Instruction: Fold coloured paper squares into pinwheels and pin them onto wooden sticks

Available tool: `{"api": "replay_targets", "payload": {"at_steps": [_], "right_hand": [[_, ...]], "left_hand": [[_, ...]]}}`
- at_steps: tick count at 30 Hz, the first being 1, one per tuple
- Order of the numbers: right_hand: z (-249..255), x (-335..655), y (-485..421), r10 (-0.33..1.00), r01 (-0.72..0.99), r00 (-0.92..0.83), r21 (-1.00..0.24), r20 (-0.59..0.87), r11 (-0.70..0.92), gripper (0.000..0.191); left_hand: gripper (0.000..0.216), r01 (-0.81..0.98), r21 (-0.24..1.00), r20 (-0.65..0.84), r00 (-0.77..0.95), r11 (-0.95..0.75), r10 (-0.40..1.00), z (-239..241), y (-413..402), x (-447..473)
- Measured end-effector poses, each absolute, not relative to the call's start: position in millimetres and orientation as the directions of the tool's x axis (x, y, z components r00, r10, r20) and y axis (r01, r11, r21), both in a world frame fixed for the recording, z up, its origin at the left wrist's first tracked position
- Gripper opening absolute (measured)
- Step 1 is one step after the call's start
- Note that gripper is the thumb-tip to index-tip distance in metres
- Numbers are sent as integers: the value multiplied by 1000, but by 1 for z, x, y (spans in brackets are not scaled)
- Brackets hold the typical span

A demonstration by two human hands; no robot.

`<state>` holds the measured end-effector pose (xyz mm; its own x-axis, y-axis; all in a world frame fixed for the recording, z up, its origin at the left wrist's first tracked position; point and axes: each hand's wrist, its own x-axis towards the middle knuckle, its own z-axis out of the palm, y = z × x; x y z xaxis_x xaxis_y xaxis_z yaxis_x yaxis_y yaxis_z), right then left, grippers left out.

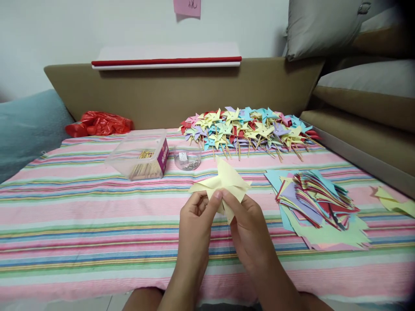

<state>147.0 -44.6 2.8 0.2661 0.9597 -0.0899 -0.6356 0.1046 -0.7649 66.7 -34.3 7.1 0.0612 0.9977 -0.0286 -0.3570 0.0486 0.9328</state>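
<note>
Both my hands hold a pale yellow paper pinwheel [223, 181] above the striped cloth. My left hand [194, 220] pinches its centre with thumb and fingers. My right hand [248, 224] grips the lower flaps from the right, fingers closed on the paper. A stack of cut coloured paper squares [316, 198] lies just right of my hands. A heap of finished coloured pinwheels on sticks [246, 127] lies farther back.
A clear plastic box of wooden sticks [142, 160] and a small clear cup of pins [188, 159] stand at the back left. A red plastic bag [100, 123], a teal cushion [29, 125] and a sofa [366, 116] surround the striped cloth [81, 224].
</note>
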Motion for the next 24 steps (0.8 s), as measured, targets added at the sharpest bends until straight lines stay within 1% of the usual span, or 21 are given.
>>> {"api": "replay_targets", "payload": {"at_steps": [4, 6, 8, 10, 12, 14, 15, 17, 20, 24], "right_hand": [[0, 146, -45, 960, -608, 270, -786, -76, 109, 34], [1, 145, -45, 962, -572, 270, -809, -29, 136, 35], [3, 144, -47, 949, -523, 314, -829, 31, 200, 39], [4, 145, -49, 908, -436, 405, -851, 105, 293, 46], [2, 147, -52, 858, -272, 458, -883, 231, 383, 49], [-1, 150, -53, 845, -62, 390, -905, 366, 420, 38], [-3, 152, -53, 854, 25, 335, -910, 398, 414, 29], [-5, 154, -54, 883, 113, 260, -921, 390, 374, 15], [-4, 155, -52, 908, 75, 249, -942, 336, 328, 7], [0, 158, -50, 913, 20, 253, -945, 320, 326, 12]], "left_hand": [[23, -399, 915, -53, 11, 53, 999, 8, -34, 68], [21, -434, 899, -71, 0, 64, 997, 9, -34, 67], [21, -490, 868, -102, -6, 86, 995, 10, -32, 65], [23, -553, 827, -134, -10, 106, 991, 10, -30, 62], [24, -603, 790, -159, -24, 112, 987, 11, -27, 58], [24, -629, 769, -174, -37, 112, 984, 11, -26, 55], [24, -634, 765, -175, -40, 111, 984, 11, -25, 54], [24, -632, 767, -170, -37, 109, 985, 12, -26, 52], [22, -608, 788, -155, -41, 98, 987, 12, -27, 52], [20, -529, 847, -95, -65, 46, 993, 11, -27, 53]]}}
